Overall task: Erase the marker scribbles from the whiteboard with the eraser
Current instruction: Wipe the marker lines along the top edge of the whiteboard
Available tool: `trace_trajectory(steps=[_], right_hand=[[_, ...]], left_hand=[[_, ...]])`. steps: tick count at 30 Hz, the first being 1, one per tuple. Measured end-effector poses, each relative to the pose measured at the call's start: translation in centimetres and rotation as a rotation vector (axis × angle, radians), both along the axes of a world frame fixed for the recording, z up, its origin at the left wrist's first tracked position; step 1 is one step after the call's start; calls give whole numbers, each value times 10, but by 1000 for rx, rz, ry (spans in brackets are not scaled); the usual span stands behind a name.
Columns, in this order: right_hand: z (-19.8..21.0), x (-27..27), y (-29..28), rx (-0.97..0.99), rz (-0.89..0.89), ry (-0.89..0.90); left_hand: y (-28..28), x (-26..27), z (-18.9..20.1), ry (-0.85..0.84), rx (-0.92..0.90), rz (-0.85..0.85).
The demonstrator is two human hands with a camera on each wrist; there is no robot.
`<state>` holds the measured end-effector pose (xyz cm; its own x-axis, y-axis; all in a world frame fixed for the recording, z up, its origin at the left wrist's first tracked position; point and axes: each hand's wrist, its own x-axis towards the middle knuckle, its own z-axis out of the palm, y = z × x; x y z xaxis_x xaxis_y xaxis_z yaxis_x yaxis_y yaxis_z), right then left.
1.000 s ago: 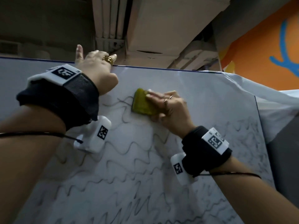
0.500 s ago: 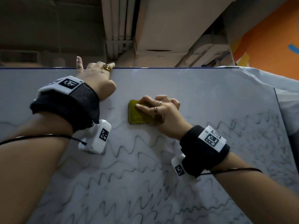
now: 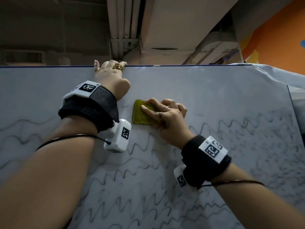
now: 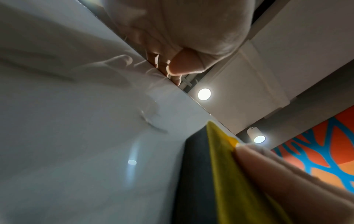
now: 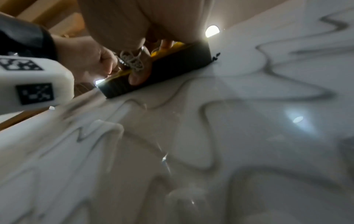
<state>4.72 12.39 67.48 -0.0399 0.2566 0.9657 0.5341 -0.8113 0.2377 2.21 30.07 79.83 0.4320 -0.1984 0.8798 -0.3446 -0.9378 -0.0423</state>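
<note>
Lower now, her right hand [image 3: 168,118] pinches the yellow eraser [image 3: 143,114] against the whiteboard [image 3: 214,96]; left hand [image 3: 110,75] hooks fingers, mostly hidden, over its top edge; scribbles [image 3: 132,179] below.

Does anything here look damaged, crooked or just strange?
Nothing looks broken. The whiteboard has a wrinkled, loose-looking right edge, like a sheet rather than a rigid panel. The left hand hooks over its top edge while the right hand presses the eraser flat against it.
</note>
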Motion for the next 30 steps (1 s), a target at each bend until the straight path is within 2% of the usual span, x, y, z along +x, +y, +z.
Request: trace_trajectory(steps=[4,8,10,14,18,20,22,24,26,28,30], right_hand=[[13,-1,-1,-45,-69,-17],[53,-6,16,8,-120,122],[45,-5,34,26,-102,72],[2,3,47,-107,-32,14],[20,-1,46,-176,-49,81],[38,-3,54,-117,-66,109],[48,-3,68,-51,-87,53],[42,-3,85,-46,-101,0],[23,1,97,-127,-70,-12],[4,1,102,-193,-36,27],[4,0,97,-238,-63,50]], left_hand=[[-2,0,3,35,25,29],[9,-7,9,73,125,71],[18,-9,12,72,187,114],[45,-12,13,70,178,221],[55,-10,9,83,135,189],[52,-8,11,93,111,182],[53,-5,13,84,113,172],[58,-5,12,76,127,157],[64,-8,13,92,133,133],[76,-6,19,121,114,178],[89,-6,24,152,51,241]])
